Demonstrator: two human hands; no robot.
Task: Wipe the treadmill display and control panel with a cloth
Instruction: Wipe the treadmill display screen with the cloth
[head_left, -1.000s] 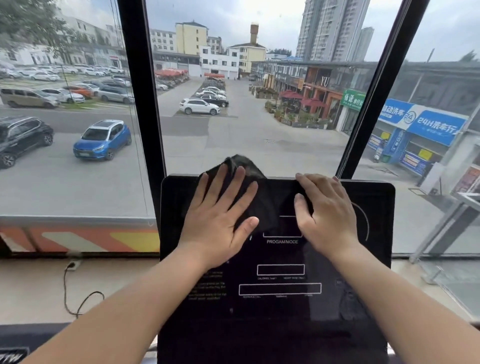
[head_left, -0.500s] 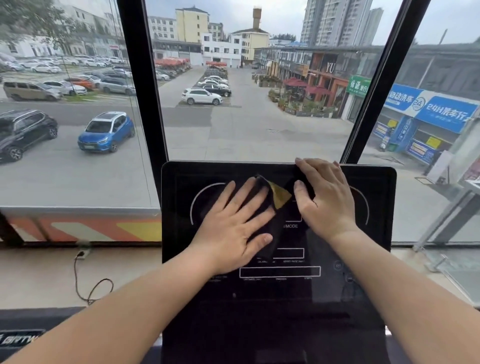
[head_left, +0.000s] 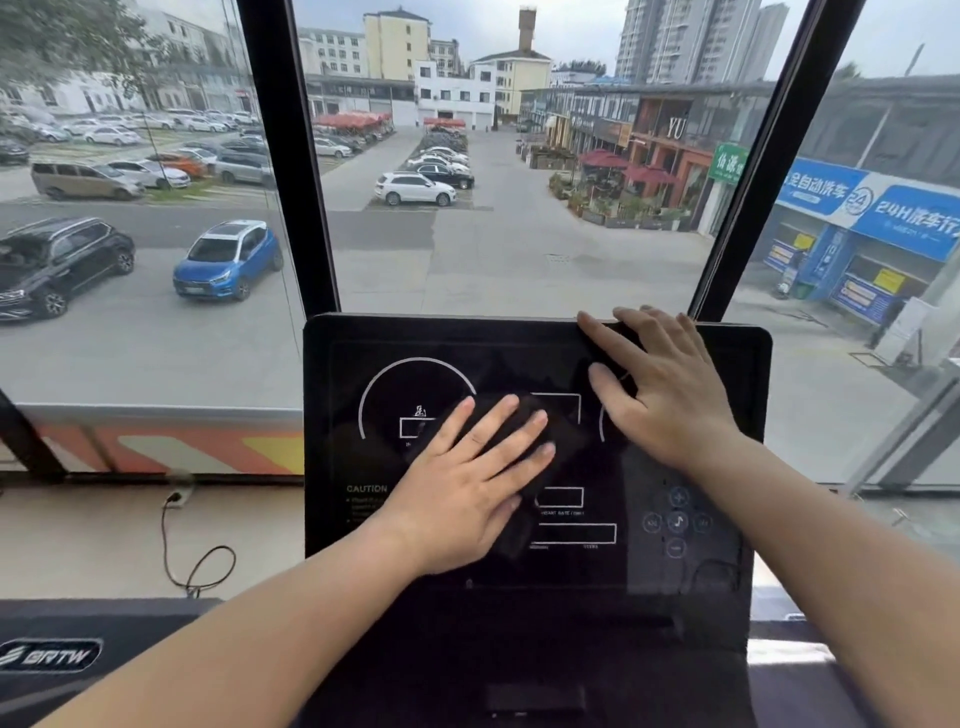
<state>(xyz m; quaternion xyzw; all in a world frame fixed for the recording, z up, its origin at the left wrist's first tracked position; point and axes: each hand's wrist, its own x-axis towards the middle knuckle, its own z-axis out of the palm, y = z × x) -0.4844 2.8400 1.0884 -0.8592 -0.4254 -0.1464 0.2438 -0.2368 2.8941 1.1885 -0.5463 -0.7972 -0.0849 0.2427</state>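
Note:
The treadmill's black display panel (head_left: 374, 525) fills the middle of the head view, with white dial arcs, boxes and round buttons at its lower right. My left hand (head_left: 467, 483) lies flat with straight fingers on a dark cloth (head_left: 563, 449), pressing it against the centre of the panel. The cloth shows around the fingertips and below the palm. My right hand (head_left: 660, 389) rests flat on the panel's upper right, fingertips reaching over the top edge.
Two black window posts (head_left: 280, 156) (head_left: 763, 171) rise behind the panel, with glass and a street with parked cars beyond. A cable (head_left: 192, 561) lies on the sill at the left. The treadmill's dark console body (head_left: 519, 665) extends below the panel.
My left hand has slid the cloth down the panel from its top edge toward the centre. My right hand has stayed at the upper right edge. The view has shifted slightly.

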